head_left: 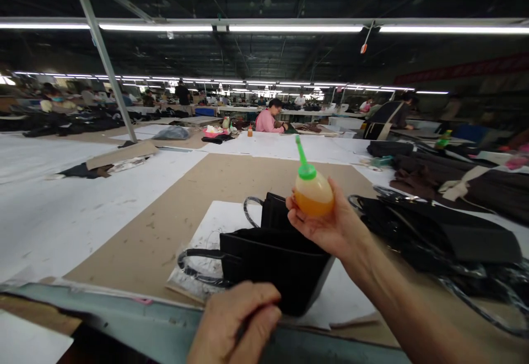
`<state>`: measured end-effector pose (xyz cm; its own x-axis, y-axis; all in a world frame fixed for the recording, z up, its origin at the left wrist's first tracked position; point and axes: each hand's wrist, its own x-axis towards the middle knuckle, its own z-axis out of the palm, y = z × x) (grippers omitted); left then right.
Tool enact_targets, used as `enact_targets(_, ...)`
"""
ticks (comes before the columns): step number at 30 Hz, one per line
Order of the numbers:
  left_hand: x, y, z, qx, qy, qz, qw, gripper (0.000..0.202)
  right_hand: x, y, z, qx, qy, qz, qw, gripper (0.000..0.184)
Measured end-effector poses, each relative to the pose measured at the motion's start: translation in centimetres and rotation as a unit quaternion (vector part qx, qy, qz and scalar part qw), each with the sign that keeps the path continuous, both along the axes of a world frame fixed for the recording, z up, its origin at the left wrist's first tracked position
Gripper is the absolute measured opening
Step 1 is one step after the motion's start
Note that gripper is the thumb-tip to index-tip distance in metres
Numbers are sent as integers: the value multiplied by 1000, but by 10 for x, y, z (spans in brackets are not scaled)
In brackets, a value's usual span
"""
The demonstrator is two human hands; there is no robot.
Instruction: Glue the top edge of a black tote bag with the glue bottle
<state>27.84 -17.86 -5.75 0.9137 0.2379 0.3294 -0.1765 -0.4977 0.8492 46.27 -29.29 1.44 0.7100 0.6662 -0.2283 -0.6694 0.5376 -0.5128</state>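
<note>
At a factory bench, the right hand [326, 223] grips a glue bottle [312, 190] above a black handbag [273, 267] pinched by the left hand [237, 322], apparently readying glue that needs the nozzle tipped onto a seam

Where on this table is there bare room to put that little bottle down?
Bare brown board lies beyond the black bag, and open white tabletop lies left of it. Right of the right hand with the bottle, stacked black bags crowd the table.
</note>
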Motion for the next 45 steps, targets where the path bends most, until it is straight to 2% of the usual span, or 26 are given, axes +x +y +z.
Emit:
enact_targets(2, 18, 15, 35, 144, -85, 42, 985, 24, -3, -4, 0, 25, 0, -24, 999, 50)
enact_targets(3, 32, 21, 47, 224, -52, 57, 972, 23, -4, -6, 0, 33, 0, -33, 999, 50)
enact_targets(5, 64, 30, 64, 356, 54, 33, 932, 24, -6, -8, 1, 38, -4, -48, 998, 52)
enact_targets(7, 92, 35, 73, 398, 160, -43, 902, 24, -7, -9, 3, 30, -9, -65, 997, 54)
enact_targets(9, 112, 36, 79, 390, 230, -114, 884, 25, -7, -11, 5, 21, -12, -81, 996, 53)
enact_targets(12, 125, 32, 83, 367, 295, -158, 868, 24, -7, -13, 5, 11, -17, -96, 995, 52)
enact_targets(16, 126, 32, 71, 334, 322, -188, 865, 11, -9, -13, 5, -8, -27, -96, 995, 50)
enact_targets(18, 124, 44, 65, 345, 321, -140, 871, 2, -10, -13, 5, -17, -29, -98, 995, 48)
enact_targets(20, 117, 68, 64, 370, 325, -56, 868, 12, -10, -14, 5, -24, -32, -103, 994, 47)
enact_targets(23, 97, 118, 76, 376, 358, 53, 853, 26, -8, -17, 5, -38, -39, -121, 991, 45)
enact_targets(26, 71, 163, 87, 346, 387, 116, 847, 25, -5, -18, 5, -49, -39, -143, 988, 44)
enact_targets(28, 56, 182, 84, 278, 390, 125, 869, 26, -4, -17, 5, -47, -37, -139, 988, 44)
enact_targets(30, 46, 194, 74, 160, 378, 103, 906, 29, -4, -13, 4, -39, -35, -131, 990, 43)
enact_targets(32, 41, 200, 63, 43, 324, 69, 942, 33, -5, -11, 2, -36, -30, -128, 991, 43)
enact_targets(33, 39, 201, 60, 9, 290, 57, 955, 35, -5, -10, 2, -39, -25, -130, 990, 43)
enact_targets(35, 38, 197, 62, -8, 211, 63, 975, 46, -6, -10, 2, -46, -17, -133, 990, 44)
enact_targets(37, 37, 181, 72, 11, 139, 95, 986, 50, -5, -11, 1, -49, -16, -137, 989, 45)
enact_targets(39, 40, 155, 85, 25, 85, 83, 993, 42, -5, -12, 2, -49, -17, -139, 989, 47)
enact_targets(40, 43, 140, 91, 22, 78, 40, 996, 37, -4, -13, 2, -48, -17, -140, 989, 48)
enact_targets(42, 55, 113, 99, 12, 130, -108, 985, 26, -4, -13, 1, -47, -17, -140, 989, 47)
enact_targets(45, 88, 90, 97, 14, 220, -298, 929, 21, -6, -13, 1, -49, -16, -132, 990, 44)
